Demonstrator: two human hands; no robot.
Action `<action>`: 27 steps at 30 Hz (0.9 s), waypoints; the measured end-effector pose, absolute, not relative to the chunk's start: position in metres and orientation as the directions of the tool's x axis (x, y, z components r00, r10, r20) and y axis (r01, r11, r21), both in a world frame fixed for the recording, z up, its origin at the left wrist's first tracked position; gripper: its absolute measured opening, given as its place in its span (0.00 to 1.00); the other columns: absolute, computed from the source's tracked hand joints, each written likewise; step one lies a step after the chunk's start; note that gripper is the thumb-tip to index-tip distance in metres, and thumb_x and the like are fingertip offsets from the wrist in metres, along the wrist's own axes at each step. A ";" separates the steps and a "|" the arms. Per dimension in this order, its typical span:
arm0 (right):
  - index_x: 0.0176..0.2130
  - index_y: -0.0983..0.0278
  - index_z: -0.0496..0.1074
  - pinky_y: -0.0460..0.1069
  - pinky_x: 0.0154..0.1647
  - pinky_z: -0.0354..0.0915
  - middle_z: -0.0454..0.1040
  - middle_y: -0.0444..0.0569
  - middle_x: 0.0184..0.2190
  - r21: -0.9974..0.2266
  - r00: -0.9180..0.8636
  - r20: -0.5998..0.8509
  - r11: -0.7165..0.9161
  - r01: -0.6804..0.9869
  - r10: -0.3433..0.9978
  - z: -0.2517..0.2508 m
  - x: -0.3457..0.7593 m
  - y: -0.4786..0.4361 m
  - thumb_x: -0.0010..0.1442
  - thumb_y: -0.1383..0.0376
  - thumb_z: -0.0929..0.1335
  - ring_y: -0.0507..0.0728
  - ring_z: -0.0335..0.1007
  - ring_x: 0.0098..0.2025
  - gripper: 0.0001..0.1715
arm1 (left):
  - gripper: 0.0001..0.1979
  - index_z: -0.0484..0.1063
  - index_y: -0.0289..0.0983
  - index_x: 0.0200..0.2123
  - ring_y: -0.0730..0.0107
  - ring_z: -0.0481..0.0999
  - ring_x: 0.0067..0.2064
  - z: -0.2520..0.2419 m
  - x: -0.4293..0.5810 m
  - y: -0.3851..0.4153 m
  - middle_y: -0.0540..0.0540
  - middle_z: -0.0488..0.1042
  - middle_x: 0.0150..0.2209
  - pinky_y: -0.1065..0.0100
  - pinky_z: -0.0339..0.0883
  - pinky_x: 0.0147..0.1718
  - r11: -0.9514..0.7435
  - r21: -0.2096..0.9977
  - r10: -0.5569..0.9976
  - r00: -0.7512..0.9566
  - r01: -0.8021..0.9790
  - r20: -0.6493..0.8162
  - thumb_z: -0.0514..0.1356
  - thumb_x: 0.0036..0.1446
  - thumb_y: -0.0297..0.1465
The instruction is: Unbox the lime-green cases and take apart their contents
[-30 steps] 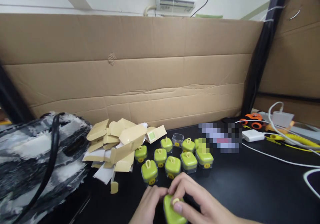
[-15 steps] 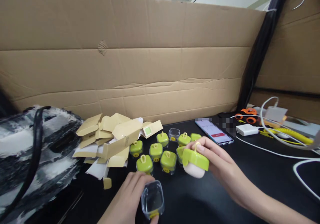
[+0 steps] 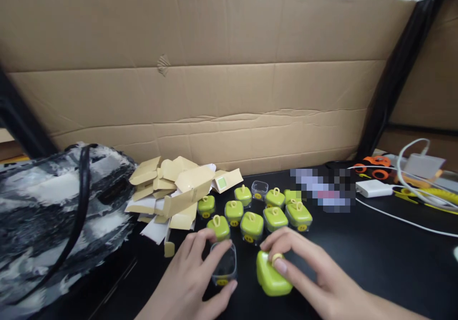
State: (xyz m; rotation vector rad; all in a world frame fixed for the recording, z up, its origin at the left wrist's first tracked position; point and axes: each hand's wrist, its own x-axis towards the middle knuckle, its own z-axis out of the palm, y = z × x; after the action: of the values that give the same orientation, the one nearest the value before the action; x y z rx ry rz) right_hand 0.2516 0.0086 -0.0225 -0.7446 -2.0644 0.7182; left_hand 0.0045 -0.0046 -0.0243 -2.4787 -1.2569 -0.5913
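Observation:
My left hand [image 3: 195,282] is closed around a small clear plastic box [image 3: 223,264] with a yellow clasp, standing on the black table [image 3: 375,258]. My right hand [image 3: 307,274] holds a green lid [image 3: 271,274] by its yellowish loop, low over the table just right of the clear box. Behind both hands stand several closed green-lidded boxes [image 3: 252,222] in rows, and one open clear box [image 3: 259,190] at the back.
A heap of flattened tan cartons [image 3: 171,193] lies left of the boxes. A black-and-white bag [image 3: 53,215] fills the left. A blurred phone [image 3: 322,189], white charger [image 3: 374,188] and cables sit at the right. A cardboard wall [image 3: 214,81] stands behind.
My right hand lifted the green lid off the box, carried it up, then brought it down near the table. My left hand keeps the clear base, now set more upright.

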 end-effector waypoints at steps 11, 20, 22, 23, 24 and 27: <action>0.31 0.61 0.66 0.57 0.45 0.61 0.72 0.46 0.31 -0.333 -0.589 0.387 0.703 0.628 0.709 0.001 0.273 0.023 0.56 0.73 0.64 0.57 0.69 0.36 0.07 | 0.04 0.71 0.37 0.24 0.55 0.76 0.32 0.000 -0.001 -0.005 0.43 0.74 0.32 0.55 0.74 0.28 -0.531 -0.180 0.768 0.560 0.828 0.311 0.59 0.50 0.29; 0.36 0.61 0.67 0.55 0.44 0.61 0.73 0.46 0.34 -0.308 -0.560 0.454 0.712 0.631 0.693 0.008 0.264 0.024 0.56 0.71 0.65 0.57 0.69 0.38 0.07 | 0.03 0.71 0.38 0.27 0.53 0.76 0.36 0.010 -0.015 0.000 0.43 0.75 0.32 0.56 0.72 0.33 -0.389 -0.218 0.870 0.434 0.895 0.232 0.57 0.51 0.27; 0.37 0.61 0.67 0.54 0.42 0.63 0.73 0.47 0.36 -0.288 -0.576 0.464 0.730 0.620 0.673 0.016 0.253 0.029 0.61 0.69 0.63 0.57 0.69 0.39 0.05 | 0.07 0.71 0.38 0.36 0.54 0.76 0.40 0.003 -0.020 0.003 0.43 0.74 0.38 0.59 0.73 0.34 -0.390 -0.167 0.867 0.422 0.906 0.264 0.56 0.53 0.27; 0.37 0.62 0.67 0.53 0.41 0.63 0.73 0.47 0.36 -0.254 -0.600 0.459 0.744 0.618 0.655 0.021 0.245 0.033 0.62 0.69 0.63 0.57 0.69 0.38 0.05 | 0.10 0.69 0.38 0.41 0.56 0.75 0.42 0.000 -0.023 0.004 0.42 0.73 0.41 0.61 0.73 0.34 -0.394 -0.137 0.866 0.417 0.909 0.276 0.55 0.54 0.27; 0.37 0.62 0.68 0.53 0.40 0.64 0.73 0.48 0.36 -0.213 -0.628 0.449 0.758 0.616 0.636 0.025 0.237 0.038 0.62 0.69 0.63 0.57 0.69 0.39 0.04 | 0.13 0.67 0.39 0.45 0.57 0.75 0.44 -0.004 -0.025 0.005 0.42 0.72 0.44 0.63 0.73 0.34 -0.397 -0.113 0.864 0.413 0.911 0.289 0.54 0.56 0.28; 0.40 0.64 0.71 0.53 0.44 0.63 0.73 0.50 0.39 -0.091 -0.708 0.416 0.800 0.593 0.571 0.033 0.207 0.055 0.61 0.67 0.66 0.59 0.68 0.44 0.06 | 0.19 0.63 0.38 0.51 0.55 0.74 0.47 -0.010 -0.027 0.006 0.41 0.71 0.47 0.60 0.74 0.38 -0.398 -0.100 0.836 0.406 0.912 0.370 0.56 0.55 0.29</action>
State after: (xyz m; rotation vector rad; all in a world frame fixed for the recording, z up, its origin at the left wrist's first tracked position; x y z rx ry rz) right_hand 0.2073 0.0555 0.0333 -0.8727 -2.5589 -0.0691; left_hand -0.0265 0.0058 -0.0104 -2.3793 -1.5244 -0.3777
